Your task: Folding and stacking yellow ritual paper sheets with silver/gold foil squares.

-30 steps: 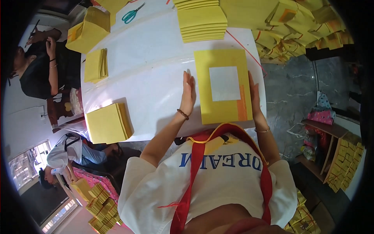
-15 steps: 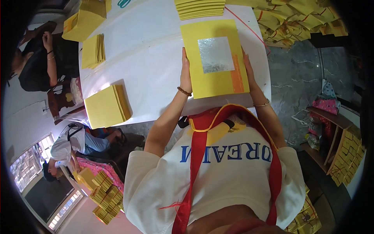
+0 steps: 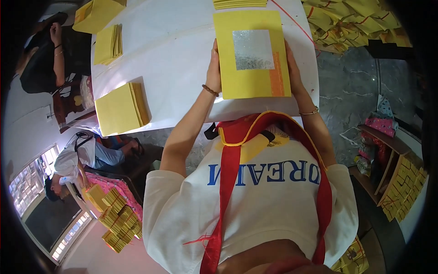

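Note:
A stack of square yellow paper sheets [image 3: 252, 82], the top one bearing a silver foil square and an orange strip, lies on the white table [image 3: 173, 59] in front of me. My left hand [image 3: 213, 68] presses against the stack's left edge. On the stack's right edge rests my right hand [image 3: 293, 68]. Both hands clasp the stack between them. A bracelet sits on each wrist.
Other yellow paper stacks lie at the table's near left [image 3: 122, 108], far left [image 3: 109, 43] and far edge [image 3: 239, 3]. Tied yellow bundles [image 3: 346, 23] are heaped at the right. One person [image 3: 50, 50] sits at the table's left; another [image 3: 77, 160] crouches by bundles on the floor [image 3: 118, 219].
The view has tilted down, so the table and stack sit higher in the picture. My hands have closed in on both side edges of the stack and squared it.

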Tool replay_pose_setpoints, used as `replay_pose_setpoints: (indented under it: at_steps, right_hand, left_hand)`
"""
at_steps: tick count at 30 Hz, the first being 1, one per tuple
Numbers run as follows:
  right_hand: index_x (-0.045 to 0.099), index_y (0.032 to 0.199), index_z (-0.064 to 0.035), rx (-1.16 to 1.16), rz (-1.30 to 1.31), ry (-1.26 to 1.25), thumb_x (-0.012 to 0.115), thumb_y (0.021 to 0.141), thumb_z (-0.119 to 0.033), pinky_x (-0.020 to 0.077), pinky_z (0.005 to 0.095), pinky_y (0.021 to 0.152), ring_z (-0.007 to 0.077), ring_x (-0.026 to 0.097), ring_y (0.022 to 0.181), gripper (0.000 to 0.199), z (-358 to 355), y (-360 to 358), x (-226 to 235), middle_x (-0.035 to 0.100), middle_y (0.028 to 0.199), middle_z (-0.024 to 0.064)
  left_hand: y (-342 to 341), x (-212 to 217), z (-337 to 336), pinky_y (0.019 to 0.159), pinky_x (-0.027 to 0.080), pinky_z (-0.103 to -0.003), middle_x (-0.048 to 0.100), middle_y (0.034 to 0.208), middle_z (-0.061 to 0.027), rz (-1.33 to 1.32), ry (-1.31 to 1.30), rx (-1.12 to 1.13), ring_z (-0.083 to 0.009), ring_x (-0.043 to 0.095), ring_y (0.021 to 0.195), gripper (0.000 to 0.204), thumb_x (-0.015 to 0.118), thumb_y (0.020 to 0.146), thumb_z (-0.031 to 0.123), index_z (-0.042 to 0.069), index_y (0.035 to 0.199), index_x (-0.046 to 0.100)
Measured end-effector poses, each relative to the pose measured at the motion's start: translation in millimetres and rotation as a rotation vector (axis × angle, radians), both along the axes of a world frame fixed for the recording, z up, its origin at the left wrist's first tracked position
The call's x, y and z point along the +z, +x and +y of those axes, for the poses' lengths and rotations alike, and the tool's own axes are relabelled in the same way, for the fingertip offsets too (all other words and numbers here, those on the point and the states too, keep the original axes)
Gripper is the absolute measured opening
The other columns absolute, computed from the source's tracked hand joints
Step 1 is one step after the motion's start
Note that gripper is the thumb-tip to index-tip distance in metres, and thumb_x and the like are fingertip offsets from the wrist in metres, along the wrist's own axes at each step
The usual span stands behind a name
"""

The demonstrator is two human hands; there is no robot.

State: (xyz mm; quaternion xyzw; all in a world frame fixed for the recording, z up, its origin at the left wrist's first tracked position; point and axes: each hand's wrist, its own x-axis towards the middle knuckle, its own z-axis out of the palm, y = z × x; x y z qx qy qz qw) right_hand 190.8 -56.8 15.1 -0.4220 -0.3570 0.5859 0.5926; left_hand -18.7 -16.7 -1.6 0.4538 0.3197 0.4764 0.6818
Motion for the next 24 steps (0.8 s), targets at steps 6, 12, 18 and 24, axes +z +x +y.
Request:
replay_pose_setpoints:
  at_steps: [6, 12, 18, 24]
  right_hand:
    - [0.037, 0.13, -0.0003, -0.07, -0.505, 0.23, 0.025, 0.094, -0.043, 0.013, 0.0364, 0.108, 0.021, 0.021, 0.133, 0.057, -15, 33, 15, 0.036, 0.136, 0.0112]
    - [0.05, 0.119, 0.0008, 0.016, -0.547, 0.297, 0.025, 0.092, -0.047, 0.0188, 0.0372, 0.106, 0.0242, 0.032, 0.127, 0.06, -39, 24, 17, 0.049, 0.124, 0.0134]
    - [0.053, 0.113, 0.0032, 0.048, -0.521, 0.221, 0.025, 0.093, -0.044, 0.0258, 0.0352, 0.102, 0.0229, 0.047, 0.114, 0.058, -38, 25, 16, 0.059, 0.11, 0.0117]
    - [0.051, 0.115, 0.0025, -0.002, -0.466, 0.121, 0.016, 0.096, -0.033, 0.0314, 0.0337, 0.098, 0.02, 0.052, 0.104, 0.053, -35, 25, 5, 0.061, 0.102, 0.0112]
  left_hand:
    - [-26, 45, -9, 0.099, 0.028, -0.039, 0.036, 0.131, -0.018, 0.795, 0.529, 0.072, -0.0298, 0.036, 0.12, 0.05, 0.052, 0.085, 0.03, 0.006, 0.128, 0.041]
    - [-14, 94, -40, 0.082, 0.034, -0.037, 0.049, 0.117, -0.0079, 1.115, 1.161, -0.249, -0.0255, 0.044, 0.105, 0.05, 0.064, 0.073, 0.037, 0.009, 0.113, 0.055]
    - [-11, 91, -32, 0.068, 0.042, -0.031, 0.059, 0.094, -0.0057, 0.949, 1.145, -0.312, -0.0217, 0.053, 0.084, 0.029, 0.067, 0.073, 0.022, 0.009, 0.098, 0.062]
    - [-7, 89, -20, 0.058, 0.046, -0.031, 0.06, 0.071, -0.0092, 0.767, 0.7, -0.323, -0.0241, 0.057, 0.065, 0.01, 0.061, 0.078, 0.013, 0.006, 0.083, 0.064]
